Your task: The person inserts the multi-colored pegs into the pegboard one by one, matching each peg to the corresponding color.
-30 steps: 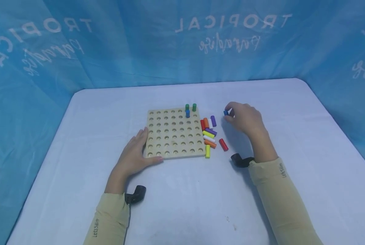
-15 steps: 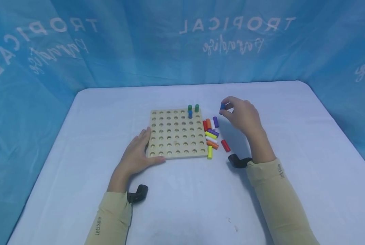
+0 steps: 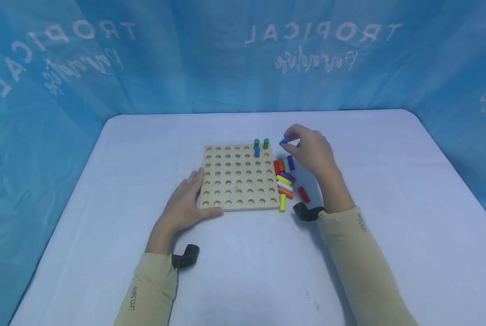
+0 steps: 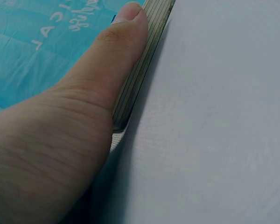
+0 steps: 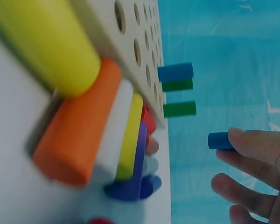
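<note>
A wooden pegboard (image 3: 238, 179) with rows of round holes lies on the table. Two green pegs (image 3: 266, 143) and a blue peg (image 3: 257, 151) stand upright in its far right corner. My left hand (image 3: 182, 201) rests against the board's near left corner, thumb along the front edge and fingers by the left edge. In the left wrist view the straight thumb (image 4: 109, 60) touches the board's side (image 4: 137, 77). My right hand (image 3: 314, 149) pinches another blue peg (image 5: 219, 140) between thumb and finger. That peg hangs in the air, right of the green pegs and apart from the board.
Loose pegs in red, orange, white, purple and yellow lie along the board's right side, among them a yellow peg (image 3: 282, 203) at the front. A red peg (image 3: 303, 194) lies a little apart. A blue curtain (image 3: 243, 68) hangs behind the white table (image 3: 243, 271).
My right hand has moved left toward the board's far right corner with the blue peg, which has tilted. The left hand keeps its place at the board. The head view has shifted slightly.
</note>
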`<state>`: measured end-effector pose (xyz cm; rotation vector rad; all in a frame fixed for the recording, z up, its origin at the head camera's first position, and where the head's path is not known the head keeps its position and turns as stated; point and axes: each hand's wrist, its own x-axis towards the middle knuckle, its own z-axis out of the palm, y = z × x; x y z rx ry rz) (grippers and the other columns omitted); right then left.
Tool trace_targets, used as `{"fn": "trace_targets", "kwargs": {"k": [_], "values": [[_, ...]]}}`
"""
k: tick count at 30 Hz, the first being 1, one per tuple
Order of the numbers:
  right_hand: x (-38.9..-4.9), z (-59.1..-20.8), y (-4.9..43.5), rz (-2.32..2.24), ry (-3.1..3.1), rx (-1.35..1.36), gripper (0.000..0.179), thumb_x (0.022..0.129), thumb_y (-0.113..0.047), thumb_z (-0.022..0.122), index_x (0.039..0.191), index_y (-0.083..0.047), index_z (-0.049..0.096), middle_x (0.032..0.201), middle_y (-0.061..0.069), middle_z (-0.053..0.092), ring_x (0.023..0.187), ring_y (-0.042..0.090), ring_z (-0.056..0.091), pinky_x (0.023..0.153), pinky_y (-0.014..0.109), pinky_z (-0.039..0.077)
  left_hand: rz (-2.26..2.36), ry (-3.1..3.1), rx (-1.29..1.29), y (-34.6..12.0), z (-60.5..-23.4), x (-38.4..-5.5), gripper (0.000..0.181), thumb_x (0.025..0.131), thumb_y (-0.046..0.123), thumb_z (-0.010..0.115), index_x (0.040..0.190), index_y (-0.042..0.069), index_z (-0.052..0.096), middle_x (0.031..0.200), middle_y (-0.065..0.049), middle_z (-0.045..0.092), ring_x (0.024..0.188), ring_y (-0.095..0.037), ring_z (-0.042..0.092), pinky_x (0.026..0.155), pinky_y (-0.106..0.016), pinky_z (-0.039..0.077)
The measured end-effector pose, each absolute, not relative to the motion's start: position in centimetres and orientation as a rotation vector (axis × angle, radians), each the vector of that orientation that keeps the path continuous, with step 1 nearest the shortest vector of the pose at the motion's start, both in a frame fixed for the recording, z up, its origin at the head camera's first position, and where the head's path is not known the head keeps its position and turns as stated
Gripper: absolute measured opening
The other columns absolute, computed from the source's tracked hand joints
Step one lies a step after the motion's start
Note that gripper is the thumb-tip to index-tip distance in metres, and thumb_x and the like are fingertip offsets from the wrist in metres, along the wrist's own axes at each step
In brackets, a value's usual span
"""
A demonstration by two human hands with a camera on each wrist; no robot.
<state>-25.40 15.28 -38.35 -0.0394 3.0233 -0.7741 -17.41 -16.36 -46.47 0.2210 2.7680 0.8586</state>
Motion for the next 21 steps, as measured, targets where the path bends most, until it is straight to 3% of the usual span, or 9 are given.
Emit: {"fn": "trace_targets", "kwargs": {"k": [12, 21], "values": [[-26.2, -39.1, 13.3, -0.816, 2.990, -0.098, 0.031, 0.094, -0.024, 0.070, 0.124, -0.018, 0.062, 0.123, 0.005, 0.070, 0.100, 0.025, 0.063, 0.084, 0.043, 0.054, 0.871, 2.766, 0.237, -16.3, -46.6, -17.6, 0.132, 0.064, 0.081, 0.071, 0.161, 0.023, 0.004, 0.169, -0.002, 0.007, 0.156, -0.028, 0.007, 0.127, -0.051, 0.010], [-26.6, -40.0, 12.6, -0.791, 2.970, -0.128, 0.032, 0.095, -0.024, 0.068, 0.126, -0.018, 0.062, 0.125, 0.005, 0.070, 0.108, 0.027, 0.064, 0.092, 0.047, 0.052, 0.872, 2.773, 0.237, -16.5, -46.7, -17.6, 0.131, 0.065, 0.079, 0.073, 0.161, 0.024, 0.003, 0.169, -0.002, 0.007, 0.156, -0.030, 0.007, 0.127, -0.052, 0.010]]}}
